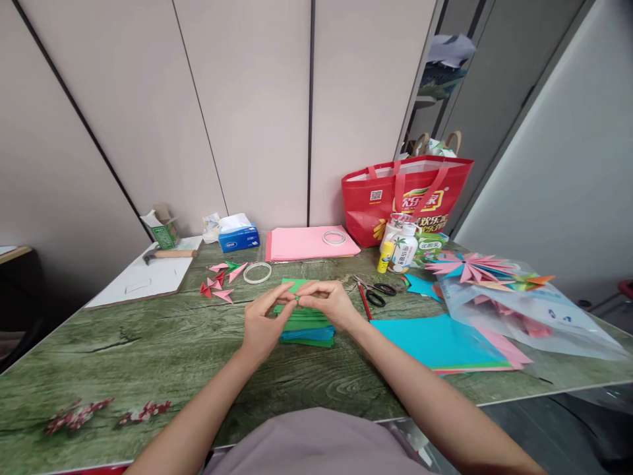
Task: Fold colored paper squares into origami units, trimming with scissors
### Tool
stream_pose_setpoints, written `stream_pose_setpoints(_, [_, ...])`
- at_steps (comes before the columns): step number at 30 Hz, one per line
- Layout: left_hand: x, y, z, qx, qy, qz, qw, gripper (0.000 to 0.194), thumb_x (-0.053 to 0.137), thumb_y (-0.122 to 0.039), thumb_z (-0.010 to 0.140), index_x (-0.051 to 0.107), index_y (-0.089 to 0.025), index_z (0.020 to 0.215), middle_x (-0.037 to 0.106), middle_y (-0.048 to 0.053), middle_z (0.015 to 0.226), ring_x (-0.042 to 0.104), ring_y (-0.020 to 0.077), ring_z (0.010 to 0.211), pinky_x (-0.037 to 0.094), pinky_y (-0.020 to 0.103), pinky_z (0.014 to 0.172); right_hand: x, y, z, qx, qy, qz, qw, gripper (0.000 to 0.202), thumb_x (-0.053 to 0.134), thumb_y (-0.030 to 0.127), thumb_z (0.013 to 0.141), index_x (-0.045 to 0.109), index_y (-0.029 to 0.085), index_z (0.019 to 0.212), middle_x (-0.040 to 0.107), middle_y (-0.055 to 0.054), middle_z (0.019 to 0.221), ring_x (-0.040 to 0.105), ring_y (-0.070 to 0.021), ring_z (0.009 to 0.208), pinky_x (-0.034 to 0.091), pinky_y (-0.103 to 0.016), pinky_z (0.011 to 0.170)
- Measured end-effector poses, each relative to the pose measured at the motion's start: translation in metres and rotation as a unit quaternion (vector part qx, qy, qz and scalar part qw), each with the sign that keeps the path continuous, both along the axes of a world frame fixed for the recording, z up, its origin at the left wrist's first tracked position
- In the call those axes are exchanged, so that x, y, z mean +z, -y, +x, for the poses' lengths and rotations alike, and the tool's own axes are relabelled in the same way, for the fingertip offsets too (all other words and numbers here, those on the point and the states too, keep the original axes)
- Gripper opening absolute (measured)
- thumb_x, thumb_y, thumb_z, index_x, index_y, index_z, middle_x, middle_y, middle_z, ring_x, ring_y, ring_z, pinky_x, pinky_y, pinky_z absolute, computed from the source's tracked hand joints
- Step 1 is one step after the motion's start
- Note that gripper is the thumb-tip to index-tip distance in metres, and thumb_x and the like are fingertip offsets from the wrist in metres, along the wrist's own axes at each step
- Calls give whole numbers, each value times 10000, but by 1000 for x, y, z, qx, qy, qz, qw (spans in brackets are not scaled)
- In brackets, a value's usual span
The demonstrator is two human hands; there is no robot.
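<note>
Both hands meet over a stack of green and blue paper strips (307, 335) on the table in front of me. My left hand (264, 318) pinches a small green piece of paper (297, 297) between thumb and fingers. From the other side, my right hand (330, 303) grips the same piece, thumb and fingertips together. Part of the green paper is hidden behind the fingers. Left of the hands lie folded pink, red and green paper pieces (217, 280) and a roll of white tape (258, 272).
Scissors (378, 295), a red pencil (364, 302) and a yellow glue stick (385, 257) lie or stand to the right. Blue paper sheets (435, 340) lie nearer me. Pink sheets (301, 244), a tissue box (239, 237) and a red bag (366, 211) stand behind; a hammer (171, 254) is far left.
</note>
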State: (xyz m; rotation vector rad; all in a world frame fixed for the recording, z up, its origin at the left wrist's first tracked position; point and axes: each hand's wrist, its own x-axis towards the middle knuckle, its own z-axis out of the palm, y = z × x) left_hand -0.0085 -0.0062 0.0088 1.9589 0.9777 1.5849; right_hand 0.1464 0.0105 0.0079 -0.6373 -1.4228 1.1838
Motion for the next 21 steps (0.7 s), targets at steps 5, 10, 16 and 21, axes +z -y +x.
stream_pose_setpoints(5, [5, 1, -2, -1, -50, 19, 999, 359, 586, -198, 718, 578, -208, 1077, 665, 14, 759, 609, 141, 680, 493, 297, 744, 1, 1, 1, 3, 8, -17, 1000, 148, 726, 275, 558, 681, 179, 662, 659, -23, 728, 584, -139, 702, 464, -273, 672])
stream_pose_setpoints(10, [10, 4, -2, 0, -84, 53, 995, 373, 575, -176, 725, 568, -212, 1096, 663, 2, 729, 601, 126, 654, 481, 265, 720, -2, -1, 2, 42, -12, -43, 998, 136, 728, 255, 555, 679, 180, 658, 648, -4, 707, 572, -118, 657, 450, -245, 623])
stream_pose_setpoints(16, [10, 7, 0, -20, -54, 25, 998, 358, 568, -158, 712, 593, -197, 1066, 624, -8, 676, 562, 114, 634, 471, 251, 696, 2, 0, 4, 48, 17, -11, 999, 128, 729, 251, 557, 660, 170, 628, 633, 7, 655, 567, -116, 637, 443, -249, 632])
stream_pose_setpoints(21, [9, 2, 0, -42, 8, -63, 997, 386, 589, -200, 699, 585, -164, 1083, 635, 11, 706, 579, 132, 674, 479, 272, 716, 2, 2, -1, -25, 69, 28, 997, 156, 697, 302, 602, 663, 166, 671, 642, -24, 706, 576, -141, 680, 454, -266, 647])
